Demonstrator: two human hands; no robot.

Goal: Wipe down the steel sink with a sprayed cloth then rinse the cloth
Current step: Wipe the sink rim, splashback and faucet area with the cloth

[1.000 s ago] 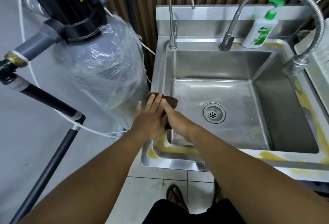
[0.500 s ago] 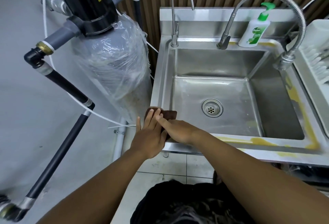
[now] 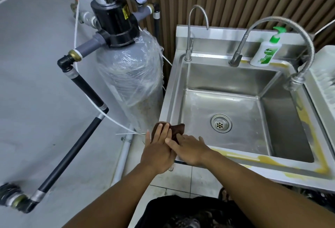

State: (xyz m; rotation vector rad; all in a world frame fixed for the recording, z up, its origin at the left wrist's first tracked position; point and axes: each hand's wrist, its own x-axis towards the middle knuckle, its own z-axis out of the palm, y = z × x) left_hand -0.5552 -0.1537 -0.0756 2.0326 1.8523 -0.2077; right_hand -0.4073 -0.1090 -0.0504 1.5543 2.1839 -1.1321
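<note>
L hand (image 3: 157, 152) flat, fingers straight, presses cloth (image 3: 176, 129) on sink (image 3: 173, 90) front-left corner rim; R hand (image 3: 192, 149) flat too, touching L fingers.

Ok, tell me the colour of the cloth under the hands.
The cloth is dark brown, clearest in the head view.

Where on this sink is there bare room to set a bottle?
Bare: basin floor around the drain; back ledge between thin tap and hose faucet; front rim right of the right hand. Crowded: front left corner, where left hand and right hand rest on the cloth; back right corner, by the soap bottle.
</note>
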